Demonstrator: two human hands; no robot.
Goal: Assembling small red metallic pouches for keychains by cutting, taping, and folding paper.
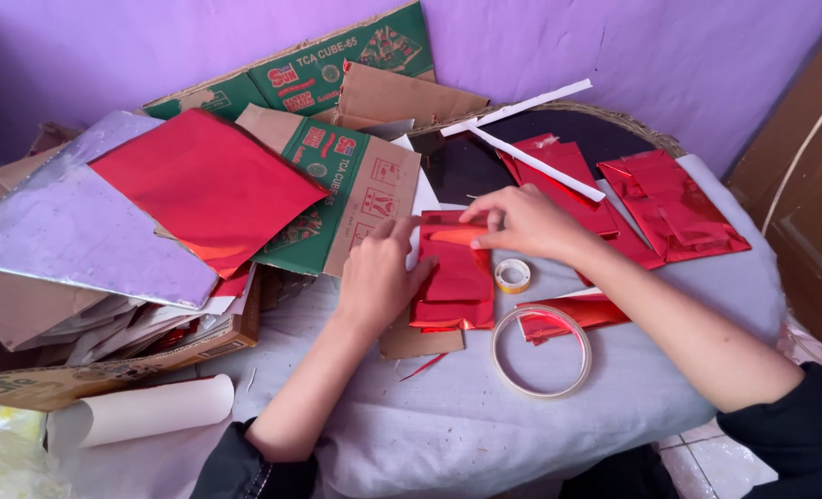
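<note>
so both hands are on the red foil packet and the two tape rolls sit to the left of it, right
Not quite. Both hands, left hand and right hand, are on the red foil packet, but the small tape roll and large tape ring sit to its right, as the head view shows.

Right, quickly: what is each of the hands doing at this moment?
Left hand: open, pressing on the red foil-wrapped packet.
Right hand: fingers flat on the packet's top edge, gripping nothing.

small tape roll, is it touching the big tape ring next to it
Apart. The head view shows grey cloth between the small tape roll and the big tape ring.
</note>
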